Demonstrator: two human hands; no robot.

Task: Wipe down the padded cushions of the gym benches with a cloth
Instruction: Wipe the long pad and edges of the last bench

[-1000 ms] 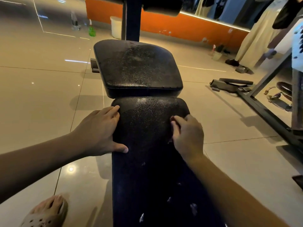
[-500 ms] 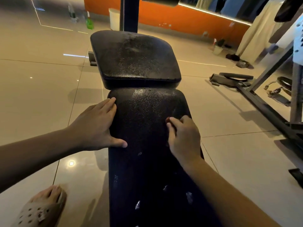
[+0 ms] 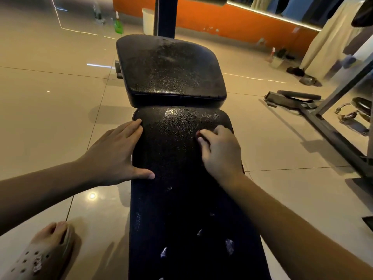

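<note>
"Looking at the bench, how far are we with the wiping?"

"We judge that we are about in the middle. Our right hand lies on the long cushion, near its far end. Its fingers curl over something small and red, which we take for the cloth. Most of it is hidden under the hand."

"And the other hand?"

"Our left hand holds nothing. It rests flat on the left edge of the same cushion, fingers straight and thumb on top, to steady it, we think."

"What is left for us?"

"The far end of the long cushion shines, so perhaps it is done. The short cushion beyond it has a dull grey patch and looks not wiped. On the near part we see pale flecks. Whether they are dirt or worn cover, we cannot tell."
</note>
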